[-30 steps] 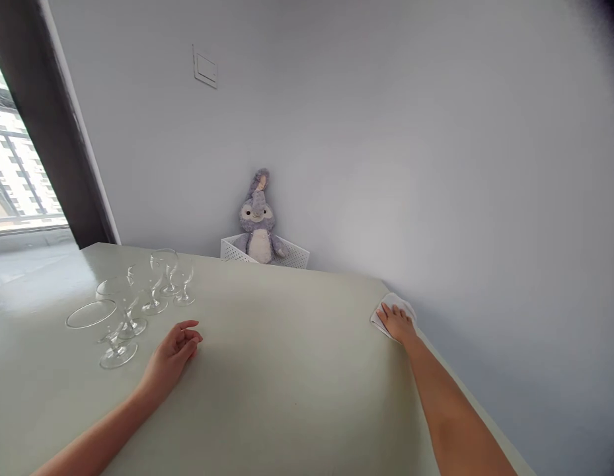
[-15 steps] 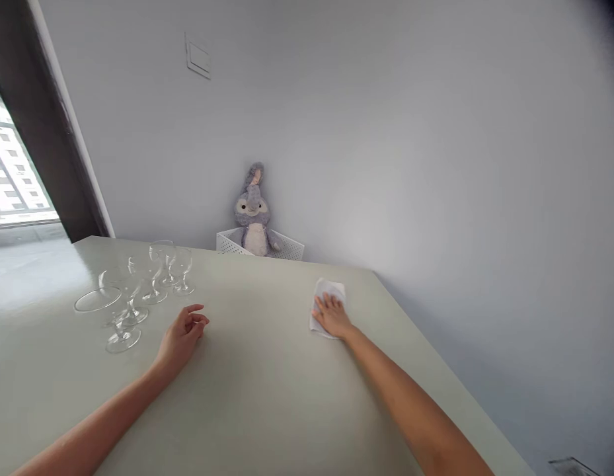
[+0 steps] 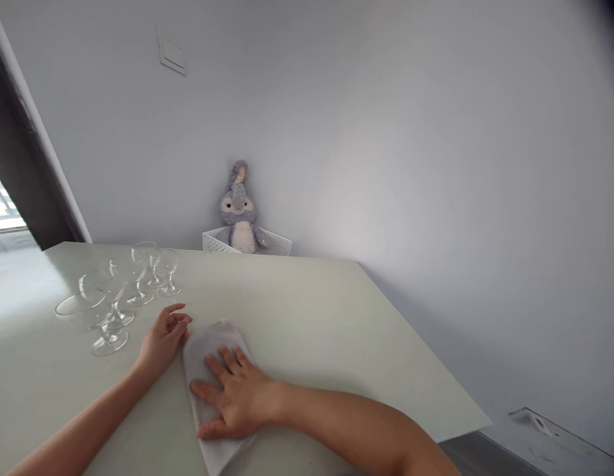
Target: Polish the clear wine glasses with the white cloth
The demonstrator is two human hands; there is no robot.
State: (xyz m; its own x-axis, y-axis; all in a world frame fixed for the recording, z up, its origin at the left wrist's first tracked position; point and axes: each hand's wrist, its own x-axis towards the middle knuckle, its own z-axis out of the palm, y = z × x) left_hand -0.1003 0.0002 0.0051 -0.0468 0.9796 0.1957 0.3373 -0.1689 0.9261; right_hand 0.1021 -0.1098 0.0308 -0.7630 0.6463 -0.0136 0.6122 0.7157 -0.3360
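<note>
My right hand (image 3: 234,395) lies flat with fingers spread on a white cloth (image 3: 212,347), pressing it against the pale tabletop (image 3: 307,311). Left of the cloth, my left hand (image 3: 162,336) rests on the table with loosely curled fingers and nothing visible in it. The cloth's upper left edge is close to its fingertips. Beyond my left hand stand several clear stemmed glasses (image 3: 110,342), upright and grouped together.
A grey plush toy (image 3: 242,215) sits in a white perforated basket (image 3: 215,242) behind the table's far edge. Walls rise behind and to the right, with a switch (image 3: 172,55) on the back one. A dark door frame (image 3: 32,152) stands at left.
My right hand has slid the cloth from the table's far right toward me and leftward, beside my left hand. The left hand keeps its pose. The view has turned slightly right.
</note>
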